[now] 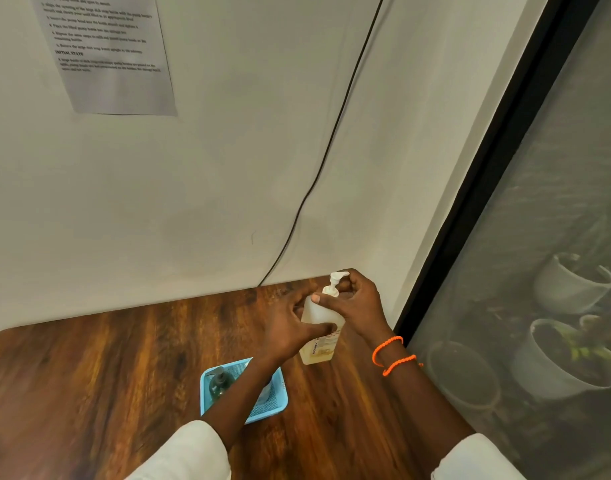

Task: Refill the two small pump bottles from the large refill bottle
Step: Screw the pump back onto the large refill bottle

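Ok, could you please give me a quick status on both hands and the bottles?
Left hand grips large refill bottle body. Right hand grips its white pump head. Dark pump bottle in blue basket, untouched. Nothing blocking.

You have a dark wood-grain tabletop [106,375] pushed against the pale wall, its near-left corner rounded. Directly on it stands the large refill bottle [319,348], upright, translucent with yellowish liquid, a label and a white pump head, near the far right corner. Nearer to you and left of that bottle sits a small blue mesh basket [276,403], apart from the bottle. A dark small pump bottle [220,384] stands in the basket's left part.
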